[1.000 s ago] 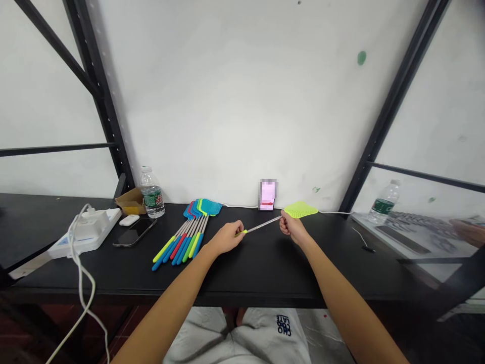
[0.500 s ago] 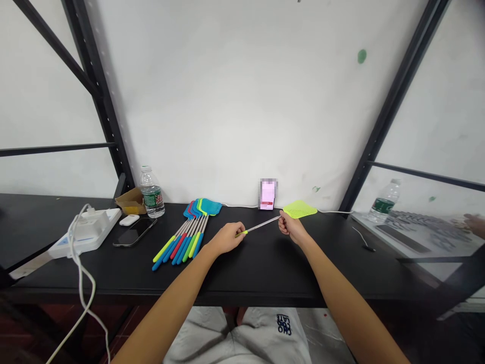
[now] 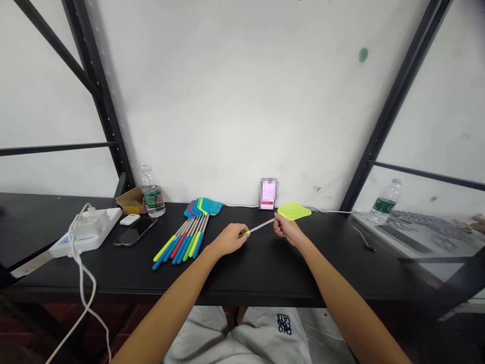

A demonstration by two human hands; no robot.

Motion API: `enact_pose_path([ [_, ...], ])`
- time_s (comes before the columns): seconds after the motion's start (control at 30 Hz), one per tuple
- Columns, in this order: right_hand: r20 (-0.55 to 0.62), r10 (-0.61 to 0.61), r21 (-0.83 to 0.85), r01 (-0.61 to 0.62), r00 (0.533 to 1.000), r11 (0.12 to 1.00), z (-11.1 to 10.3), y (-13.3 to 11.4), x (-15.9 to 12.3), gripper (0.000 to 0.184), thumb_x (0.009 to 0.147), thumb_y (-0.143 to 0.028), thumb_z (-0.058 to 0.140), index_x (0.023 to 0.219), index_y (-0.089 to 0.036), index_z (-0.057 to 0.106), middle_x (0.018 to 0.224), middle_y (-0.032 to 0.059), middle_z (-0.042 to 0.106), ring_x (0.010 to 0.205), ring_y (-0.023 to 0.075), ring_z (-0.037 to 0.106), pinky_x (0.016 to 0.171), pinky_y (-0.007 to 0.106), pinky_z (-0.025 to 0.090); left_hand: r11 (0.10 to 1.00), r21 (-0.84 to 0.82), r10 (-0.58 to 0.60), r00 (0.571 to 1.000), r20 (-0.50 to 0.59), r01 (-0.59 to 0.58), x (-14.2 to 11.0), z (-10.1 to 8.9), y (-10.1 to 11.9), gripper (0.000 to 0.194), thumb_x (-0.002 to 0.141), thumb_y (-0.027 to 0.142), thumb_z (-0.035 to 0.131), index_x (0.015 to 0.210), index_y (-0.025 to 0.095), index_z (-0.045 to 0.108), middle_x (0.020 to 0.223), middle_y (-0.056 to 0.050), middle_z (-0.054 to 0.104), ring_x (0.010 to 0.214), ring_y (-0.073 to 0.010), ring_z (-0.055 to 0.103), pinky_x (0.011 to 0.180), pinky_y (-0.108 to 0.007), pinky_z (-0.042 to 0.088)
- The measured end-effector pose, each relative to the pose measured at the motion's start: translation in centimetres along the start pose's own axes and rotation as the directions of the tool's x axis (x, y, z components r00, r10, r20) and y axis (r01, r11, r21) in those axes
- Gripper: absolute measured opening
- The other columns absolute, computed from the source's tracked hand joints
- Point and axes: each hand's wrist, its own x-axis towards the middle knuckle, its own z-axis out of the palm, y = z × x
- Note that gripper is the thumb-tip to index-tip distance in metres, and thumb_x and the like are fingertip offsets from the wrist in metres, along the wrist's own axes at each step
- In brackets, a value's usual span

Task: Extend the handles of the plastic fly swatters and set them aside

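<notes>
Between my hands is a fly swatter [image 3: 294,210] with a yellow-green mesh head and a thin metal rod. My left hand [image 3: 232,238] is closed around its yellow-green handle, most of which the fingers hide. Close below the head, my right hand [image 3: 287,229] pinches the rod. The swatter slants up to the right just over the black table. To the left lies a fanned stack of fly swatters [image 3: 185,241], their blue, red, green and yellow handles pointing toward me and their heads overlapping.
A lit phone [image 3: 268,195] leans on the wall behind my hands. At left are a water bottle [image 3: 153,194], a cardboard box [image 3: 132,201], a dark phone [image 3: 135,232], a white case [image 3: 130,220] and a power strip [image 3: 89,231] with cables. A short cable [image 3: 364,239] lies at right.
My right hand has moved slightly left with the swatter head, and the visible rod between my hands is shorter. My left hand has shifted a little to the right.
</notes>
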Motion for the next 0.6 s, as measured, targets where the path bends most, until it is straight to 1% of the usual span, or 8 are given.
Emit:
enact_pose_path([
  [0.17, 0.035, 0.009, -0.021, -0.008, 0.999, 1.000, 0.8, 0.4, -0.1, 0.046, 0.082, -0.053, 0.061, 0.057, -0.017, 0.045, 0.048, -0.0036, 0.039, 0.039, 0.0055, 0.032, 0.039, 0.022, 0.015, 0.999, -0.036, -0.022, 0.999, 0.025, 0.023, -0.1, 0.1, 0.5, 0.024, 0.088, 0.036, 0.049, 0.082, 0.018, 0.065, 0.070, 0.000, 0.063, 0.063, -0.0122, 0.053, 0.058, -0.023, 0.035],
  [0.37, 0.075, 0.010, -0.041, -0.007, 0.997, 0.999, 1.8, 0.4, -0.5, 0.045, 0.080, -0.051, 0.064, 0.057, -0.017, 0.044, 0.048, -0.0043, 0.039, 0.039, 0.0049, 0.032, 0.038, 0.021, 0.015, 0.998, -0.031, -0.057, 0.997, 0.051, 0.059, -0.3, -0.2, 0.9, 0.027, 0.088, 0.039, 0.050, 0.081, 0.018, 0.065, 0.062, 0.002, 0.059, 0.056, -0.0108, 0.047, 0.054, -0.023, 0.030],
  [0.47, 0.087, -0.005, -0.036, 0.008, 0.996, 0.999, 1.9, 0.4, -0.6, 0.044, 0.080, -0.050, 0.064, 0.058, -0.018, 0.044, 0.048, -0.0044, 0.040, 0.039, 0.0047, 0.032, 0.038, 0.020, 0.015, 0.998, -0.037, -0.052, 0.996, 0.067, 0.054, -0.2, -0.2, 1.1, 0.032, 0.089, 0.041, 0.047, 0.078, 0.018, 0.066, 0.060, 0.002, 0.057, 0.055, -0.0106, 0.045, 0.054, -0.023, 0.030],
  [0.6, 0.070, 0.017, 0.005, -0.018, 0.997, 1.000, 1.9, 0.4, -0.5, 0.041, 0.079, -0.047, 0.064, 0.058, -0.018, 0.044, 0.047, -0.0051, 0.039, 0.038, 0.0045, 0.031, 0.037, 0.019, 0.015, 0.999, -0.033, -0.023, 0.998, 0.067, 0.026, -0.1, -0.2, 1.2, 0.036, 0.090, 0.042, 0.045, 0.072, 0.016, 0.063, 0.058, 0.002, 0.053, 0.055, -0.0104, 0.044, 0.054, -0.023, 0.029],
])
